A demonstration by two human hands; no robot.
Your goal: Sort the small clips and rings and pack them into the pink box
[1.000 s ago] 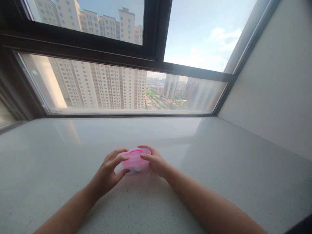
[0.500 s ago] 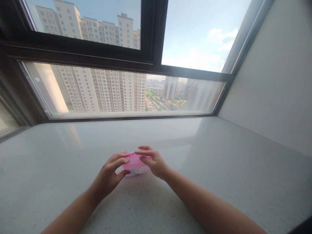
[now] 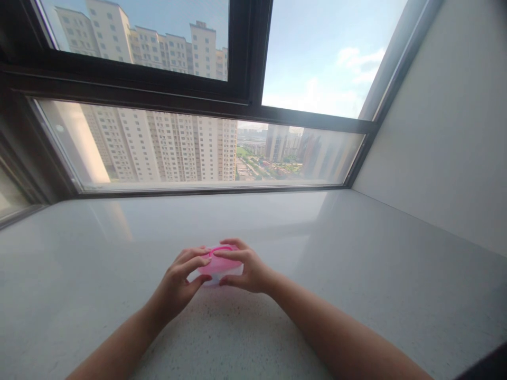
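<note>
A small clear plastic box with a pink lid (image 3: 218,265) rests on the pale speckled stone sill (image 3: 277,327) in front of me. My left hand (image 3: 180,282) grips its left side, fingertips on the lid and thumb against the near wall. My right hand (image 3: 245,269) wraps its right side, fingers curled over the lid's top and thumb at the near edge. Both hands hide most of the box; what is inside cannot be made out.
A wide window with a dark frame (image 3: 222,113) runs along the far edge of the sill, with tower blocks outside. A plain white wall (image 3: 443,132) closes the sill on the right. The sill stretches bare to both sides.
My right hand's fingers have slid further over the lid toward the left hand, covering more of the box. The left hand has hardly moved. The box stays in place.
</note>
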